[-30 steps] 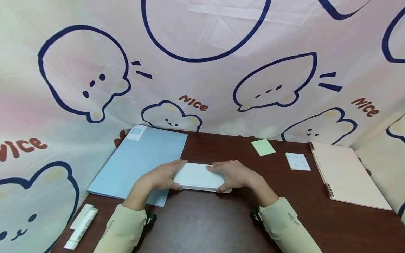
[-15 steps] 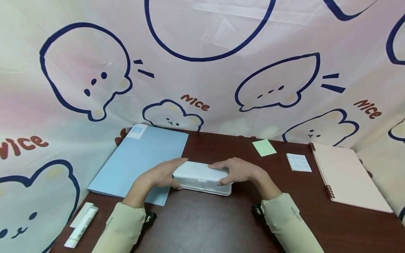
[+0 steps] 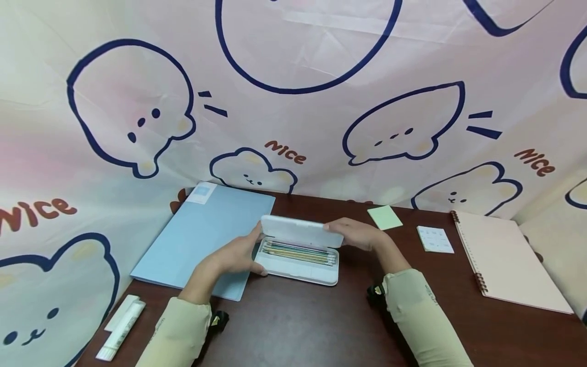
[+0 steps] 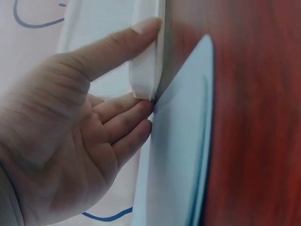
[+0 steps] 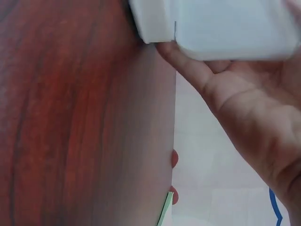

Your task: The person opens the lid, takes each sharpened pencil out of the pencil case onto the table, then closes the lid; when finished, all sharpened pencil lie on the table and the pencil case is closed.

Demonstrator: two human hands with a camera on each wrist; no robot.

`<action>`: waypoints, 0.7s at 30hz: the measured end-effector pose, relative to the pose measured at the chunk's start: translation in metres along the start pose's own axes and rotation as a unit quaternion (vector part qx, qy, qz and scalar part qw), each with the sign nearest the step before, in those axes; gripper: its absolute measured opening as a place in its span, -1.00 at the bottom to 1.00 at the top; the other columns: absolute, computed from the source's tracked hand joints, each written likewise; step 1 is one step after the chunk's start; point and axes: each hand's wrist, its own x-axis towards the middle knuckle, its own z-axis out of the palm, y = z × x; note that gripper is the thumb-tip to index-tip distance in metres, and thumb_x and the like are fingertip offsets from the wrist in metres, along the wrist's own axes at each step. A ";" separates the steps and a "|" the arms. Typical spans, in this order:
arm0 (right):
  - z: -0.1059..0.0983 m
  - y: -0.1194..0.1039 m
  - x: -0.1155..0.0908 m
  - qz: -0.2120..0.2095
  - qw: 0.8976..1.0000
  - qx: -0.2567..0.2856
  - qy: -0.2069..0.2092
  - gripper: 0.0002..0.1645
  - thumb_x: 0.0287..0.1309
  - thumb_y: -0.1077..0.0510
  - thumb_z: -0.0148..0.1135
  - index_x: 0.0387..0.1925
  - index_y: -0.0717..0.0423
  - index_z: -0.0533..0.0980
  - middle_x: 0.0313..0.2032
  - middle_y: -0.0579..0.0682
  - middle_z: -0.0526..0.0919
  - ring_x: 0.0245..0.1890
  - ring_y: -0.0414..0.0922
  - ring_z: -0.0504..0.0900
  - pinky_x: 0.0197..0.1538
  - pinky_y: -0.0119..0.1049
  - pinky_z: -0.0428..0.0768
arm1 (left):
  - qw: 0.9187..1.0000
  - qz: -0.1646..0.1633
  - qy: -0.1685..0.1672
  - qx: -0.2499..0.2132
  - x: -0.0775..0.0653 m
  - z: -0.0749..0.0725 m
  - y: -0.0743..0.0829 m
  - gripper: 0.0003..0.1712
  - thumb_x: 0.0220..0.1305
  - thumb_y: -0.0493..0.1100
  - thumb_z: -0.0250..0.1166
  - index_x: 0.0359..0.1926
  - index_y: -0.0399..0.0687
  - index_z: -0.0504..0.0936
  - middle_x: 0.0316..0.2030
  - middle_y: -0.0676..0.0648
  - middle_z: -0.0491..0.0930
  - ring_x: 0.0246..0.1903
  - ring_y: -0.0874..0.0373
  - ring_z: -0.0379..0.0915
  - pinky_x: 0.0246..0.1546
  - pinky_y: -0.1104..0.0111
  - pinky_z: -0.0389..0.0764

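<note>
A white pencil case (image 3: 293,270) lies on the table in the head view, its lid (image 3: 295,230) raised and leaning back. Several pencils (image 3: 300,253) lie inside along the rear of the base. My left hand (image 3: 231,256) holds the case's left end, thumb at the front corner; in the left wrist view its thumb and fingers straddle that end (image 4: 145,70). The right hand (image 3: 359,235) grips the lid at its right end. Seen from the right wrist, the lid (image 5: 230,30) hides part of that hand's fingers.
A light blue folder (image 3: 215,214) lies beside and partly under my left forearm. A white tube (image 3: 121,331) and a white block (image 3: 120,311) sit at front left. To the right are green sticky notes (image 3: 385,217), a patterned notepad (image 3: 434,239) and a spiral notebook (image 3: 509,260). A printed curtain hangs behind.
The case was closed a second ago. My right hand has lifted the lid up and back, bringing the pencils into view. The left hand has stayed at the left end.
</note>
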 end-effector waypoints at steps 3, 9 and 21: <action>0.000 0.002 0.006 0.013 0.997 -0.009 0.080 -0.33 0.52 -0.25 -0.09 0.36 0.10 0.45 0.27 0.14 0.57 0.19 0.07 0.58 0.26 0.05 0.58 | 1.000 -0.002 -0.001 0.003 0.000 0.002 0.000 0.56 -0.09 -0.09 0.68 0.64 0.07 -0.34 0.45 -0.13 0.37 0.32 -0.06 0.39 0.37 -0.07 0.36; 0.012 0.006 0.006 0.007 0.944 -0.209 0.256 -0.19 0.50 -0.30 -0.07 0.58 -0.04 0.11 0.54 0.08 0.23 0.51 0.10 0.27 0.46 0.15 0.33 | 1.000 -0.008 0.001 0.013 0.000 0.004 0.002 0.57 -0.09 -0.07 0.68 0.64 0.03 -0.34 0.43 -0.13 0.40 0.28 -0.05 0.44 0.32 -0.04 0.42; 0.045 -0.009 -0.054 -0.055 0.896 -0.377 0.226 -0.06 0.38 -0.15 0.22 0.59 0.07 0.06 0.62 0.04 -0.02 0.63 0.05 -0.04 0.49 0.10 0.29 | 0.999 -0.037 0.004 0.035 0.000 0.004 0.009 0.55 -0.06 -0.02 0.66 0.64 0.00 -0.34 0.45 -0.23 0.36 0.28 -0.13 0.43 0.28 -0.09 0.44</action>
